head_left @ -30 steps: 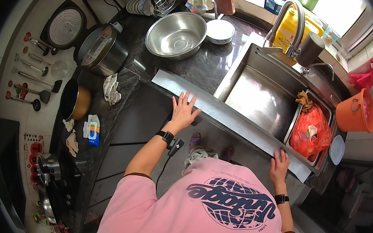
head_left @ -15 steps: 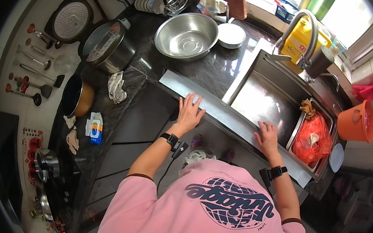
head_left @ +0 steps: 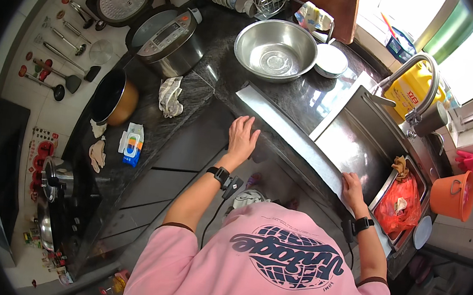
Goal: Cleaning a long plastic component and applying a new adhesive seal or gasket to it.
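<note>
My left hand [head_left: 242, 137] lies flat with its fingers spread on the shiny front rim [head_left: 297, 139] of the dark stone counter, near its left end. Further right, my right hand [head_left: 352, 188] rests on the same rim in front of the steel sink [head_left: 350, 150]. Neither hand holds anything. Both wrists carry a black band. My pink shirt fills the lower part of the head view.
A large steel bowl [head_left: 274, 50] and a white plate [head_left: 331, 60] stand behind the rim. A rice cooker [head_left: 168, 36], a pan [head_left: 114, 97] and a crumpled cloth [head_left: 170, 96] are to the left. A red bag [head_left: 401, 204] and an orange bucket [head_left: 452, 194] are on the right.
My right hand has slid left along the rim from its right end to the front of the sink. My left hand stays flat on the rim. The view has shifted.
</note>
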Available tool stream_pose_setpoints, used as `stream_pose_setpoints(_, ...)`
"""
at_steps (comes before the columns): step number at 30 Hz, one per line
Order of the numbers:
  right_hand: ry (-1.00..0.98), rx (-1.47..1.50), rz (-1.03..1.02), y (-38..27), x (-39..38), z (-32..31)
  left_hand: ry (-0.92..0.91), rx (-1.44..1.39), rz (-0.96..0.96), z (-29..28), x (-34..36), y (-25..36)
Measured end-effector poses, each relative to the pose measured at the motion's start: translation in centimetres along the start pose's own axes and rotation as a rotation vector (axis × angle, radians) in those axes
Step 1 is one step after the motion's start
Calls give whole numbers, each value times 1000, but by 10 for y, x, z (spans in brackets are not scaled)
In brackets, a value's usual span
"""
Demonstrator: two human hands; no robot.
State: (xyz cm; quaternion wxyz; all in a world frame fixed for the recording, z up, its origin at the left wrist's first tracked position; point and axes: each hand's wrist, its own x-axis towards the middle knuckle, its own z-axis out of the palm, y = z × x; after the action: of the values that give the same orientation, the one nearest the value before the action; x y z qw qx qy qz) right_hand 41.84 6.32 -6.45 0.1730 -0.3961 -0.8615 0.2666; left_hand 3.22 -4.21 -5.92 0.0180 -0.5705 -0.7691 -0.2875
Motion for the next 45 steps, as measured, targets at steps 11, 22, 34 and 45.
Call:
stream_pose_setpoints(11, -153, 102, 81, -32, 0, -11, 42, -876, -759, 22, 28, 3)
stream_pose_setpoints(22, -170, 140, 72, -57, 0, -4, 73, -940, -1040, 24, 44, 2)
stream_pose_setpoints(34, -221, 183, 79, -52, -1, -7, 173, -1202, -883, 12, 47, 12)
stream_pose_setpoints(45, -256, 209, 124, -38, -7, -17, 513, -1017, -653, -14, 34, 3)
